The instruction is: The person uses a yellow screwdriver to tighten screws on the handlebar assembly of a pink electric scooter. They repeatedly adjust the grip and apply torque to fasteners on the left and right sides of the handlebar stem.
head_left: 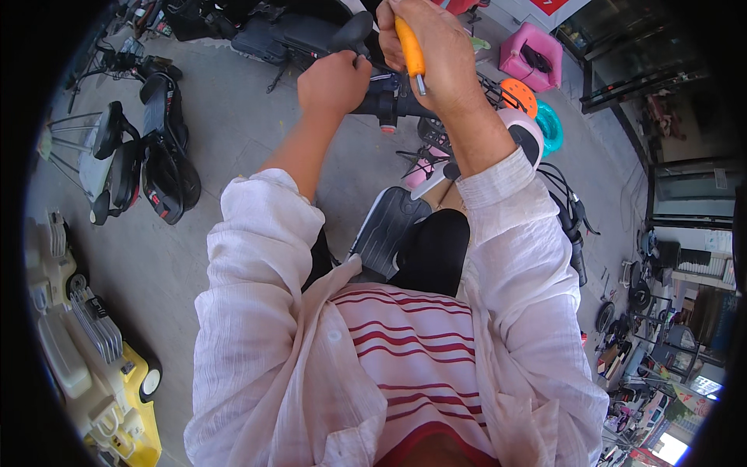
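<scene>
My right hand (pixel 447 58) is closed around a screwdriver (pixel 408 48) with an orange handle, its short metal shaft pointing back toward me. To its left, my left hand (pixel 331 84) is closed with the fingers curled away from view; what they grip is hidden. Just beyond that hand is a rounded black part (pixel 354 31). Below both hands runs a black stem (pixel 383 103) with a small red piece on its underside. A dark grooved footboard (pixel 381 233) lies lower down, by my black-clad knee.
Parked scooters (pixel 163 148) stand at left, and a cream and yellow ride-on toy (pixel 93 342) is at lower left. At right are a pink armchair (pixel 533 54), an orange helmet (pixel 518 95) and a teal ring (pixel 551 128). Glass doors (pixel 692 187) line the far right.
</scene>
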The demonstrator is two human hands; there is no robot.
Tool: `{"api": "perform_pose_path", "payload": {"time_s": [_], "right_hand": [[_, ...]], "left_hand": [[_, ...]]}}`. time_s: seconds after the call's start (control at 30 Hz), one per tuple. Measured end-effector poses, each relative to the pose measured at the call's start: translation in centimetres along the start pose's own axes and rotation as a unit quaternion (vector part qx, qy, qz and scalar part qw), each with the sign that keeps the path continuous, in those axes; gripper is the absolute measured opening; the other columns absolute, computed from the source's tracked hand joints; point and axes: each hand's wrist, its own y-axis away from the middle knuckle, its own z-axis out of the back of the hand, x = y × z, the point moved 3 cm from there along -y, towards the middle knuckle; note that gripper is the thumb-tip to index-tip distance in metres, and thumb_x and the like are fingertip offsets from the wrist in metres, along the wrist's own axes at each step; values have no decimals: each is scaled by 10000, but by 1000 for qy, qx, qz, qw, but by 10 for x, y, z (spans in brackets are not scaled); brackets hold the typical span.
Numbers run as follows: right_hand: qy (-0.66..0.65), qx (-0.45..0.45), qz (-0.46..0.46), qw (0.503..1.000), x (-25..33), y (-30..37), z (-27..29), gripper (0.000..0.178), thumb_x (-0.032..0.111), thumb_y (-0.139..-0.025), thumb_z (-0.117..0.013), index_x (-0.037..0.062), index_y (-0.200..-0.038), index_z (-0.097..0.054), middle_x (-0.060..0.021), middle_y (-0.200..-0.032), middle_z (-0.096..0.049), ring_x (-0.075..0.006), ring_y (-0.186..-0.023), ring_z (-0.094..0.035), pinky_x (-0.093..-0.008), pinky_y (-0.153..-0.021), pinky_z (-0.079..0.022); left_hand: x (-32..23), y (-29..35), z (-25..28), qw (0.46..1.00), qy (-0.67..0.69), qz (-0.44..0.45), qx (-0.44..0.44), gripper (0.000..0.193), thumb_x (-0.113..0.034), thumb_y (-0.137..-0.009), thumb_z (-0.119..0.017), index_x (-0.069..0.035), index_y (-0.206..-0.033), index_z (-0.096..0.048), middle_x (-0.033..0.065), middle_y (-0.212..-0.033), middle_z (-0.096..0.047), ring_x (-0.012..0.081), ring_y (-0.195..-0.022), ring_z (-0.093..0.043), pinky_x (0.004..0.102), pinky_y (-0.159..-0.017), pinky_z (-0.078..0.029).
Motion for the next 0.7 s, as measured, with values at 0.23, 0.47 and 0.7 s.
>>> {"api": "perform_pose_path", "payload": {"time_s": [0.23, 0.47, 0.7], "right_hand": [[-34, -115, 74, 990, -8, 1, -9, 450, 411, -1056, -453, 61, -812, -598, -8, -646, -531, -99, -550, -491, -239, -509, -376], [169, -98, 46, 980, 20, 7, -13, 397, 371, -1021, -499, 38, -828, -594, -17, -689, -546, -117, -601, -515, -257, -575, -407], [605, 45, 196, 771, 41, 6, -14, 271, 114, -860, -555, -81, -996, -684, -292, -977, -659, -306, -1011, -661, -402, -872, -520]], "left_hand": [[8, -3, -11, 999, -24, -37, -17, 394, -434, -927, -477, -162, -1002, -750, 130, -984, -741, 350, -939, -707, 461, -828, -552], [-3, -5, -3, 1000, -9, 11, 0, 401, -385, -912, -513, -62, -928, -750, 201, -967, -728, 394, -933, -696, 508, -884, -533], [17, -12, -12, 998, -65, -2, 13, 425, -473, -934, -464, -171, -1044, -743, 129, -1011, -743, 360, -964, -697, 455, -839, -547]]}}
